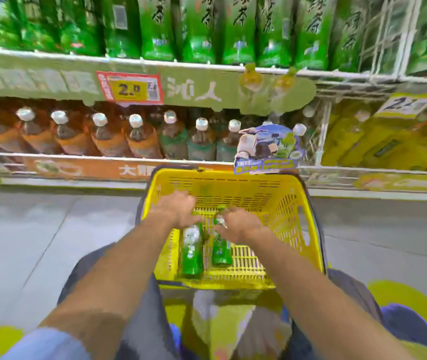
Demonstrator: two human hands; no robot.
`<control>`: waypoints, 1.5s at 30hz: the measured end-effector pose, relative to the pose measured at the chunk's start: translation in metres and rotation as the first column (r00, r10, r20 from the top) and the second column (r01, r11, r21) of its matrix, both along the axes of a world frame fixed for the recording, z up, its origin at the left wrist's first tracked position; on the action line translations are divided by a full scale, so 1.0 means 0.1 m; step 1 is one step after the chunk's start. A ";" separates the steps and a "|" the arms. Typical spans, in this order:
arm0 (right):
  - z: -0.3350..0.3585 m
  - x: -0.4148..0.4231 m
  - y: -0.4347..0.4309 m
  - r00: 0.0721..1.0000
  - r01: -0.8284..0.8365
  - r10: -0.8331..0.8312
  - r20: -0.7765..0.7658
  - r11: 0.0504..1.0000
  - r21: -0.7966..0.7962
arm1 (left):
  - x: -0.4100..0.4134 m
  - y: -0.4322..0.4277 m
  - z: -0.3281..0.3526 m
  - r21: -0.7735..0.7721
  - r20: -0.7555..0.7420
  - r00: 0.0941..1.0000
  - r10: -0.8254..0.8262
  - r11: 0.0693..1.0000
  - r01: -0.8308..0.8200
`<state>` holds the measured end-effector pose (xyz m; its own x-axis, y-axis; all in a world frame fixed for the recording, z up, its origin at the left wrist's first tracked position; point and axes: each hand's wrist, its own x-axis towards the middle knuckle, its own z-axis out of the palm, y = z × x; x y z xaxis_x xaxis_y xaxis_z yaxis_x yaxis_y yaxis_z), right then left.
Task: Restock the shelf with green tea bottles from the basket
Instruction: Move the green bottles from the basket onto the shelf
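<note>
Two-hand pick from basket point(233, 178).
Left bottle point(191, 252) and right bottle point(221, 252) lie side by side at its near edge; our left hand point(178, 210) and right hand point(241, 224) curl fingers round the necks. We should lift straight, clear of the rim.

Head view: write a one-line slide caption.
The left hand grips the left bottle and right hand the right bottle in the yellow basket before the shelf.
</note>
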<state>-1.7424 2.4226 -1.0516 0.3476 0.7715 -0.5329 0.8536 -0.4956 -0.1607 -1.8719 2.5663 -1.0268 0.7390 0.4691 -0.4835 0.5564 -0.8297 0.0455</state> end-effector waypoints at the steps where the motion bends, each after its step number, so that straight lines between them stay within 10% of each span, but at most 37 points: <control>1: -0.12 0.02 0.00 1.000 0.027 -0.026 0.005 1.000 -0.017 | 0.01 0.01 -0.13 -0.013 -0.013 1.000 0.006 1.000 -0.007; 14: -0.84 0.05 0.07 0.960 0.262 -0.275 -0.046 0.946 -0.189 | -0.04 -0.18 -1.03 -0.218 -0.109 0.944 0.312 0.919 -0.328; 29: -1.22 0.27 0.12 0.834 0.464 -0.507 -0.219 0.858 -0.220 | 0.17 -0.33 -1.33 -0.392 -0.141 0.683 0.716 0.594 -0.703; 45: -0.53 -0.03 -0.04 0.779 0.501 -0.397 -0.485 0.860 0.100 | -0.11 -0.36 -0.48 -0.610 -0.059 0.355 0.933 0.248 -0.752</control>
<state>-1.7449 2.4188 -1.1042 0.4561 0.6964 -0.5541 0.3557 -0.7134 -0.6037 -1.8827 2.5303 -1.0753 0.1778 0.6798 -0.7115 0.7964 0.3253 0.5098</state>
